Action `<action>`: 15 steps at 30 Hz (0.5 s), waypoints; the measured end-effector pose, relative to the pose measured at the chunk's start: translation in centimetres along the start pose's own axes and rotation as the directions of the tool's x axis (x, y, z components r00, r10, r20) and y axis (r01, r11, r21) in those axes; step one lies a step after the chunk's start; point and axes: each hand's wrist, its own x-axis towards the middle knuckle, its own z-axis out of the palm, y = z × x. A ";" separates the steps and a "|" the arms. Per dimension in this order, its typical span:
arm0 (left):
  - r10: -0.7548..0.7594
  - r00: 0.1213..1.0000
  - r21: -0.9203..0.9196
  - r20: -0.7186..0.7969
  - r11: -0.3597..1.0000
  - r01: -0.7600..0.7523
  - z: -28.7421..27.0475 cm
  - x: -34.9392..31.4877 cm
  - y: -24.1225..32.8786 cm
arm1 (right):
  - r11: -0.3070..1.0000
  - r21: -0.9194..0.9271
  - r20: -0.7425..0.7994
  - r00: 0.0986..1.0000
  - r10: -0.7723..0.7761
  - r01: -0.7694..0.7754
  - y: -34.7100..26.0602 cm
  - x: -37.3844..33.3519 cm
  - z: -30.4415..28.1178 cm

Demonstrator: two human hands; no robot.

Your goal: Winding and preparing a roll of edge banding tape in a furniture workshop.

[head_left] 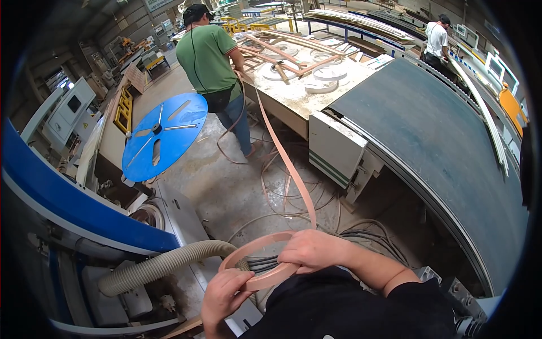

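Note:
Low in front of me is a loose ring of pinkish-brown edge banding (272, 278), held in both hands. My left hand (222, 292) pinches the near left part of the ring between thumb and fingers. My right hand (311, 250) is closed around its right side, where a long strip (287, 159) leads away and up to the far table. There a person in a green shirt (210, 59) stands turned from me, a hand (239, 73) near the strip's far end. Fingers of my right hand partly hide the ring.
A blue slotted disc (165, 135) stands left, above a machine with a ribbed hose (169, 265). Dark cables (378, 237) lie on the floor. To the right runs a conveyor belt (429, 130); the worktable (282, 101) holds strips and white coils. Another person (436, 39) works far right.

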 end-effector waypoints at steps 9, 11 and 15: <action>-0.039 0.998 0.075 -0.040 0.996 0.041 1.5 0.3 1.0 | 0.997 -0.065 0.001 0.999 0.036 -0.036 -0.6 0.2 -0.5; -0.034 0.999 0.074 -0.028 0.997 0.036 1.6 0.1 0.4 | 0.998 -0.053 -0.011 1.000 0.030 -0.030 -1.0 0.4 -0.4; 0.061 0.998 -0.028 0.009 0.998 -0.061 0.6 -1.2 -1.3 | 1.000 -0.001 -0.058 0.998 0.027 -0.027 -0.9 0.1 -0.3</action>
